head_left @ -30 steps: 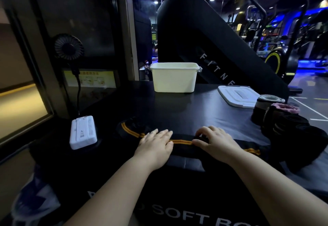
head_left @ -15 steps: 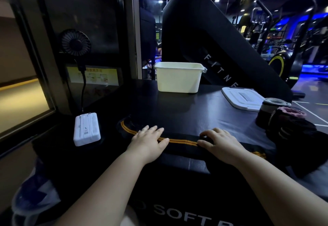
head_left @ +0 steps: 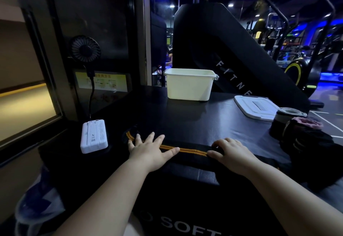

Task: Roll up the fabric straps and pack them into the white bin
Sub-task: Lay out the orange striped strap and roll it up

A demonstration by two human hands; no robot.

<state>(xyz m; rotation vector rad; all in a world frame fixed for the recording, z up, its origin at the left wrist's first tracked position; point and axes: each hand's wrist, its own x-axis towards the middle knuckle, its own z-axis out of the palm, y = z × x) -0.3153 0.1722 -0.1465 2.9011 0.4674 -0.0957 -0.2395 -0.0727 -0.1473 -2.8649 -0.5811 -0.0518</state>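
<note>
**Strap smoothed flat, rolling not yet begun**

Head view: a black strap (head_left: 187, 150) with orange stripes is laid lengthwise along the near edge of the black padded surface (head_left: 185, 120). It is pressed down by the left hand (head_left: 150, 149), whose fingers are straight and spread flat. The right hand (head_left: 233, 152) is set on the strap's right part with its fingers bent and the thumb laid out along the stripe. Whether the fabric is pinched there cannot be told.

Compared with a second ago, the left hand is found further left along the strap. A longer run of orange stripe is now exposed between the two hands. The strap is judged to be in the middle of being flattened before any rolling.

The white bin (head_left: 189, 85) is seen well apart at the far edge, open, with its lid (head_left: 254, 106) laid off to the right. Rolled straps (head_left: 297, 122) are gathered beside the lid, not yet packed.
</note>
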